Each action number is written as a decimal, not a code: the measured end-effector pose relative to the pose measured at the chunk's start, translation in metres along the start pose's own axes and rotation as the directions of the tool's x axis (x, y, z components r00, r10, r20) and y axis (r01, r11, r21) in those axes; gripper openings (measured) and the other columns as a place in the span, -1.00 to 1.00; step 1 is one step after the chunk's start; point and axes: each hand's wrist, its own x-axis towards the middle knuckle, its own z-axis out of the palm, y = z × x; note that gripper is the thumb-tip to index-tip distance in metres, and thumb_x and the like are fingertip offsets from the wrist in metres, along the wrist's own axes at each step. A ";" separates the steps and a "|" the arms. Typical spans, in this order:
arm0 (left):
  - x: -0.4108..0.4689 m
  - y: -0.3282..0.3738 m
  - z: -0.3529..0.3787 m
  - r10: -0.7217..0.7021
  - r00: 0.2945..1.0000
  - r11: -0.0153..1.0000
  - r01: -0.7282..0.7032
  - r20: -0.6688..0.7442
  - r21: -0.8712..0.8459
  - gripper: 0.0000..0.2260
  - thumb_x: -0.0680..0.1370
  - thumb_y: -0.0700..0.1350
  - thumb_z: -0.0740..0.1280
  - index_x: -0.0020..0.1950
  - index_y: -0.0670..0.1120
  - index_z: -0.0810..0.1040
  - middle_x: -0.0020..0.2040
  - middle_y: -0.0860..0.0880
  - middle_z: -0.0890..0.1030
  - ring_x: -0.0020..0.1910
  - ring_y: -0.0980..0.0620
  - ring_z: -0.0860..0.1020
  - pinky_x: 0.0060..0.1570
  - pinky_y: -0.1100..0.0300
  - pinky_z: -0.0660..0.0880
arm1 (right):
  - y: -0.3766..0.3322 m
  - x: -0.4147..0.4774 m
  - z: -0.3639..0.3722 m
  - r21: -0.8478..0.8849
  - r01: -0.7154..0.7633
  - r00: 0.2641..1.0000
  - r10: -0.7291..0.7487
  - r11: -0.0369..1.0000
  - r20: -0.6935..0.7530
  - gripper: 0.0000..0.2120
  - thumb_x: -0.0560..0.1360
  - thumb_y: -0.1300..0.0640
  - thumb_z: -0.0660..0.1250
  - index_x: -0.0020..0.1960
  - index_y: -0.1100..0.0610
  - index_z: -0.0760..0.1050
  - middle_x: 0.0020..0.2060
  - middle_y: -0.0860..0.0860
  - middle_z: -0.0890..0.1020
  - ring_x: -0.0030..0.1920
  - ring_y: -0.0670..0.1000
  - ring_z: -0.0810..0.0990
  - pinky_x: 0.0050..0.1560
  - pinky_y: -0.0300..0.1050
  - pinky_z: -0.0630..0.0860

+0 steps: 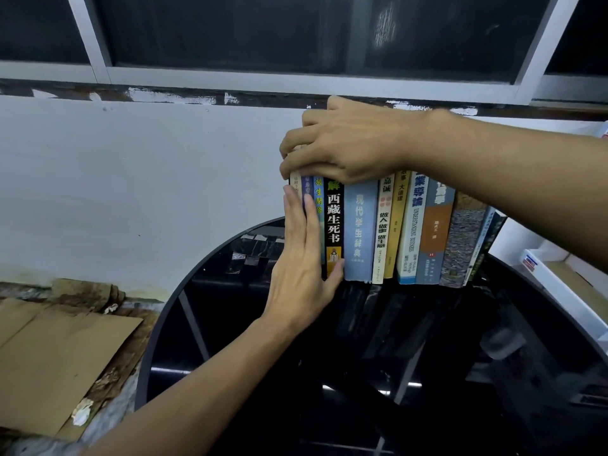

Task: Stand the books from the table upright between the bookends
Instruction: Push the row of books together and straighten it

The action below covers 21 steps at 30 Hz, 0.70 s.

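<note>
Several books stand upright in a row [408, 232] on a round black glass table [329, 373]. A black-spined book [334, 222] and a pale blue one [360, 228] stand near the row's left end, with three thin books [317, 205] beyond them. My left hand [304, 258] lies flat with straight fingers against the spines of the thin books, thumb under the black book's foot. My right hand [342, 143] reaches over from the right and curls its fingers over the tops of the left-end books. I see no bookends; the hands and books hide the row's ends.
A white wall [148, 179] with a window frame above stands right behind the books. Brown cardboard [59, 353] lies on the floor at the left. White boxes [566, 284] sit to the right of the table. The table's near half shows dark reflections.
</note>
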 end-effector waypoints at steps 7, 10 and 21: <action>0.001 0.003 0.019 -0.046 0.998 0.993 0.042 0.040 0.109 -0.03 0.56 0.01 0.41 0.62 -0.24 -0.27 0.60 -0.20 -0.37 0.61 -0.16 -0.29 0.50 -0.15 0.28 | 0.010 -0.012 0.009 0.004 -0.063 0.998 0.063 0.998 0.004 -0.56 0.65 -0.22 -0.09 0.33 -0.20 0.46 0.26 -0.18 0.51 0.00 -0.04 0.39 -0.09 0.06 0.37; 0.002 0.006 0.024 -0.066 0.997 0.984 0.057 0.048 0.167 -0.10 0.60 -0.01 0.37 0.61 -0.29 -0.22 0.61 -0.26 -0.31 0.61 -0.19 -0.30 0.58 -0.15 0.04 | 0.010 -0.014 0.006 0.048 -0.108 0.994 0.107 0.993 0.022 -0.53 0.63 -0.23 -0.10 0.34 -0.20 0.46 0.28 -0.18 0.52 -0.02 -0.07 0.32 -0.10 0.07 0.38; 0.000 0.001 0.032 -0.076 0.997 0.977 0.071 0.018 0.201 -0.17 0.65 0.00 0.31 0.61 -0.30 -0.19 0.61 -0.30 -0.27 0.60 -0.21 -0.29 0.58 -0.17 0.01 | 0.015 -0.009 0.001 0.134 -0.059 0.991 0.042 0.989 0.126 -0.62 0.63 -0.14 0.17 0.44 -0.24 0.36 0.41 -0.18 0.41 0.43 -0.02 0.34 0.10 0.03 0.26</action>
